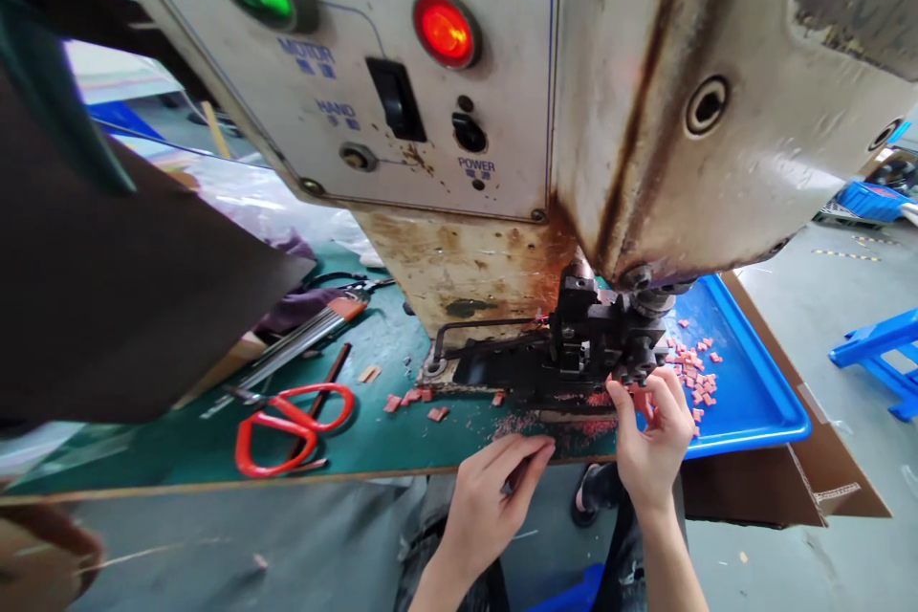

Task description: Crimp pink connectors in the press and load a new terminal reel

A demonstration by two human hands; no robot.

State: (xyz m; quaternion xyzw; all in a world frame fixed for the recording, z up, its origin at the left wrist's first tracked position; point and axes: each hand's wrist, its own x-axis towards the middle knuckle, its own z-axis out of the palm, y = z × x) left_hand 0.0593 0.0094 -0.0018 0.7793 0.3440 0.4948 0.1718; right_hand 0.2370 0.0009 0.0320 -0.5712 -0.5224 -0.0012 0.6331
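Note:
My left hand [494, 492] hovers at the front edge of the bench, thumb and fingertips pressed together; anything between them is too small to make out. At the black crimping-style tooling [609, 335] under the machine head, my right hand [656, 445] is closed with its fingertips against the tooling's front. Whatever it pinches is hidden by the fingers. Pink crumbs [516, 423] are strewn between the hands. Several small pink pieces [437, 413] lie left of the tooling. More pink pieces [692, 373] rest in a blue tray [760, 402] beside my right hand.
Red-handled scissors [294, 426] and metal rods [287, 344] lie on the green bench [402, 449] at left. The machine's control panel [373, 67] has lit green and red lamps. A cardboard box [753, 488] sits below the tray; a blue stool [879, 354] stands at right.

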